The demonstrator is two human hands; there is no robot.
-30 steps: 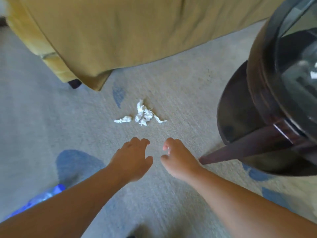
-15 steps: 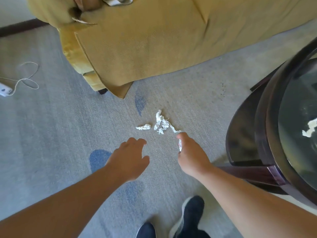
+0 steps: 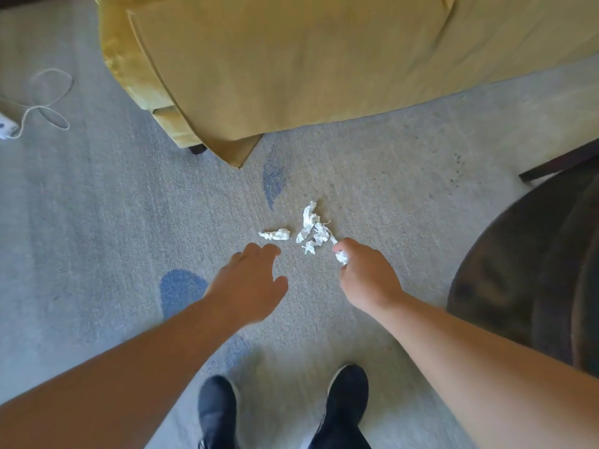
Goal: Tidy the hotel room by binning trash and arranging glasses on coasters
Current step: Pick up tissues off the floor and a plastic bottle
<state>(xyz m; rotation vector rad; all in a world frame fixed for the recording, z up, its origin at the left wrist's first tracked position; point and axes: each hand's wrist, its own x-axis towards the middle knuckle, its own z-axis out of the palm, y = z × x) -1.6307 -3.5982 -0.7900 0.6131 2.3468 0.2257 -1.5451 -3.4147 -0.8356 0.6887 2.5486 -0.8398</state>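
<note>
I am reaching down over a grey carpet (image 3: 97, 222). My right hand (image 3: 368, 280) is pinching a small white paper scrap (image 3: 342, 257) between its fingertips. My left hand (image 3: 249, 286) is hovering open, fingers spread, holding nothing. More crumpled paper scraps (image 3: 312, 230) are lying on the carpet just beyond my fingers, near a yellow sofa (image 3: 308, 66). A dark round worktop (image 3: 525, 270) is standing at my right. My black shoes (image 3: 346, 403) are showing below.

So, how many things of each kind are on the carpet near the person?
White paper scraps: 2 (small piece, larger cluster touched by the right hand)
Black shoes: 2
White cord: 1
Total: 5
</note>
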